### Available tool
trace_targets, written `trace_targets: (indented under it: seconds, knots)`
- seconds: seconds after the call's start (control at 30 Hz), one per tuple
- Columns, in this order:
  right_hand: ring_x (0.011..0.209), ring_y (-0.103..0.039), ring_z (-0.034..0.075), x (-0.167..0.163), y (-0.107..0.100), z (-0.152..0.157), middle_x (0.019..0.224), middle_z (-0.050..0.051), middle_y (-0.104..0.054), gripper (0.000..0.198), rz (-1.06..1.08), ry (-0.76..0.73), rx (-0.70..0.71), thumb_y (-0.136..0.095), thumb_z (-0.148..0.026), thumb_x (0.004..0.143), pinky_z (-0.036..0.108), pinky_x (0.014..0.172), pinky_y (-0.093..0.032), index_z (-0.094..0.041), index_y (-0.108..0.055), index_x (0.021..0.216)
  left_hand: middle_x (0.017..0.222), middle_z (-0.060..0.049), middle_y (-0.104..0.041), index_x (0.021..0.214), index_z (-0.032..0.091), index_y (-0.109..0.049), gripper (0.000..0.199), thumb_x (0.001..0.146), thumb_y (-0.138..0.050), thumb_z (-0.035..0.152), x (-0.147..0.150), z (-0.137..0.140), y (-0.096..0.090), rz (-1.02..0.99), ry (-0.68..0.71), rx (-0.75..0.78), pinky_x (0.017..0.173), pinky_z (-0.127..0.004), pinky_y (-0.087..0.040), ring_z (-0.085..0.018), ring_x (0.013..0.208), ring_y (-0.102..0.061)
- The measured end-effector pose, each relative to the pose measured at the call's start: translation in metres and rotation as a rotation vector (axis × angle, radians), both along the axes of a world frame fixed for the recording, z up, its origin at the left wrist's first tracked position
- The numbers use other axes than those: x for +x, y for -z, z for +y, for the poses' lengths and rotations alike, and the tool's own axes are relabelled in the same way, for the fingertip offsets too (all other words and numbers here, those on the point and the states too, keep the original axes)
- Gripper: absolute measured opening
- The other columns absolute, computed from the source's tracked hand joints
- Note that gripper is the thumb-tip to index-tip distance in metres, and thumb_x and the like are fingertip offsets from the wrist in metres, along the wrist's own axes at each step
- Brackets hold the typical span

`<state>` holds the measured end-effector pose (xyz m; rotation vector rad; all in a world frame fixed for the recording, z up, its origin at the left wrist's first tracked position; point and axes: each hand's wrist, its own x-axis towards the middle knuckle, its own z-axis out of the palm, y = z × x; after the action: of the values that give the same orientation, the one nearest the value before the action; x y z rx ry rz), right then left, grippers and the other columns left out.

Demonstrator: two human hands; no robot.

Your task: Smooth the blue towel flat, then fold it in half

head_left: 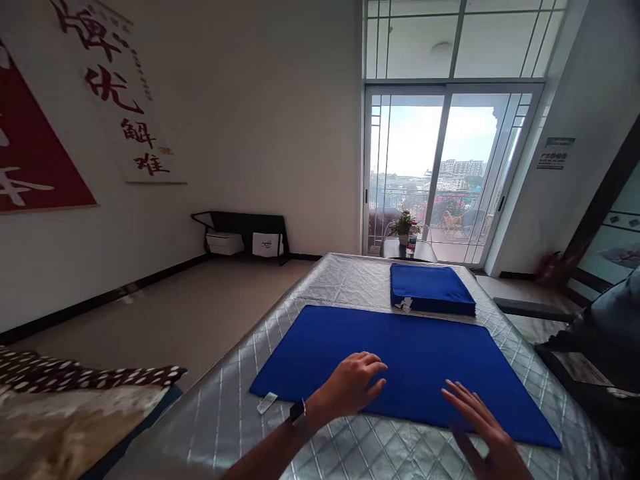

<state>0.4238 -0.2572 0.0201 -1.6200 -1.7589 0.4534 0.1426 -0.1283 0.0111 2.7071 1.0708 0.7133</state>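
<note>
A flat blue cloth (400, 350) lies spread on the silver quilted table cover (330, 273), a white label (267, 403) sticking out at its near left corner. Over the near middle of this cloth is my left hand (353, 383), fingers slightly bent and apart, holding nothing; a dark band circles the wrist. My right hand (483, 427) hovers by the cloth's near edge on the right, fingers stretched out and thumb apart, also with nothing in it. Whether either hand touches the cloth is hard to tell. Beyond it sits a neat stack of folded blue cloths (433, 287) with white labels.
At the back, a small table (420, 251) bears a potted plant (403, 225) and a bottle (412, 239) before sliding glass doors. A black rack (245, 237) stands by the wall. Patterned fabric (75, 407) is at near left, a dark seat (610, 333) at right.
</note>
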Motion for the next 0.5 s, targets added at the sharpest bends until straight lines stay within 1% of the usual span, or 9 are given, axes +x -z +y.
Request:
trace_targets:
  seconds: [0.07, 0.1, 0.13, 0.2, 0.3, 0.4, 0.5]
  knots:
    - [0.144, -0.035, 0.027, -0.030, 0.007, 0.032, 0.151, -0.001, -0.048, 0.049, -0.168, -0.172, -0.019, -0.041, -0.056, 0.095, 0.051, 0.121, -0.026, -0.037, -0.057, 0.137, 0.131, -0.005, -0.066, 0.128, 0.027, -0.063, 0.033, 0.097, -0.055, 0.037, 0.018, 0.004, 0.013, -0.005, -0.005, 0.035, 0.106, -0.040, -0.046, -0.024, 0.121, -0.060]
    - [0.146, -0.031, 0.026, -0.045, 0.011, 0.047, 0.154, -0.001, -0.043, 0.052, -0.250, -0.235, -0.040, -0.035, -0.053, 0.097, 0.051, 0.122, -0.022, -0.033, -0.051, 0.143, 0.138, -0.006, -0.062, 0.133, 0.026, -0.059, 0.037, 0.098, -0.052, 0.038, 0.024, 0.005, 0.020, -0.002, -0.010, 0.049, 0.110, -0.041, -0.043, -0.024, 0.127, -0.056]
    - [0.147, -0.029, 0.025, -0.058, 0.014, 0.060, 0.156, 0.000, -0.039, 0.055, -0.320, -0.255, -0.060, -0.032, -0.052, 0.099, 0.050, 0.123, -0.020, -0.030, -0.047, 0.146, 0.144, -0.007, -0.057, 0.139, 0.025, -0.054, 0.041, 0.100, -0.048, 0.037, 0.028, 0.007, 0.027, 0.009, -0.018, 0.058, 0.113, -0.042, -0.040, -0.025, 0.133, -0.051]
    - [0.148, -0.024, 0.024, -0.078, 0.021, 0.080, 0.159, 0.002, -0.033, 0.059, -0.418, -0.246, -0.084, -0.027, -0.052, 0.100, 0.049, 0.123, -0.017, -0.025, -0.040, 0.150, 0.153, -0.010, -0.047, 0.148, 0.020, -0.043, 0.048, 0.103, -0.039, 0.033, 0.031, 0.011, 0.041, 0.067, -0.035, 0.047, 0.117, -0.043, -0.034, -0.024, 0.141, -0.042]
    - [0.150, -0.018, 0.023, -0.087, 0.035, 0.093, 0.161, 0.005, -0.025, 0.065, -0.479, -0.200, -0.113, -0.020, -0.055, 0.100, 0.048, 0.123, -0.014, -0.020, -0.031, 0.153, 0.158, -0.013, -0.037, 0.153, 0.015, -0.033, 0.053, 0.104, -0.031, 0.033, 0.027, 0.015, 0.055, 0.171, -0.035, 0.002, 0.119, -0.043, -0.030, -0.024, 0.147, -0.032]
    - [0.150, -0.016, 0.023, -0.084, 0.046, 0.092, 0.161, 0.006, -0.023, 0.069, -0.484, -0.157, -0.138, -0.015, -0.056, 0.099, 0.047, 0.123, -0.012, -0.017, -0.027, 0.154, 0.160, -0.012, -0.032, 0.155, 0.015, -0.030, 0.054, 0.105, -0.029, 0.036, 0.025, 0.016, 0.059, 0.193, -0.029, 0.006, 0.121, -0.044, -0.026, -0.023, 0.149, -0.026]
    - [0.150, -0.014, 0.022, -0.079, 0.049, 0.089, 0.161, 0.006, -0.021, 0.071, -0.472, -0.127, -0.145, -0.015, -0.059, 0.098, 0.046, 0.123, -0.011, -0.017, -0.025, 0.155, 0.160, -0.012, -0.031, 0.156, 0.014, -0.028, 0.058, 0.105, -0.027, 0.043, 0.027, 0.013, 0.057, 0.178, -0.059, -0.007, 0.121, -0.043, -0.025, -0.024, 0.149, -0.025]
